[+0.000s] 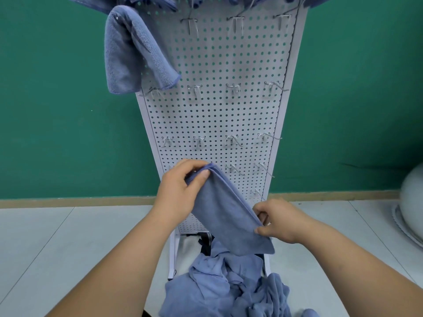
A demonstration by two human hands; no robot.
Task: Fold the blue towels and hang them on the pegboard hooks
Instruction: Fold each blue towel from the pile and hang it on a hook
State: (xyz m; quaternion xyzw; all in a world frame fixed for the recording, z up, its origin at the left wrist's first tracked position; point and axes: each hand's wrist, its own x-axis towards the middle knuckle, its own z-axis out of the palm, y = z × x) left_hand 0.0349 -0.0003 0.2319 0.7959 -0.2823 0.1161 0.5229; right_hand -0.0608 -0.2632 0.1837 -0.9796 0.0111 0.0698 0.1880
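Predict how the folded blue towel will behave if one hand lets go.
Probably floppy: the folded towel sags between the left hand and right hand. Likely light, since pinches alone hold it. Its layers might fall open.

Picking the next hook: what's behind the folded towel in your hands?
Behind the folded towel, pinched by the left hand and right hand, stands the lower part of the pegboard. Bare hooks show just right of it; any hooks directly behind are covered.

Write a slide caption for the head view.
Left hand and right hand hold a folded towel before the pegboard, loose towels heaped below.
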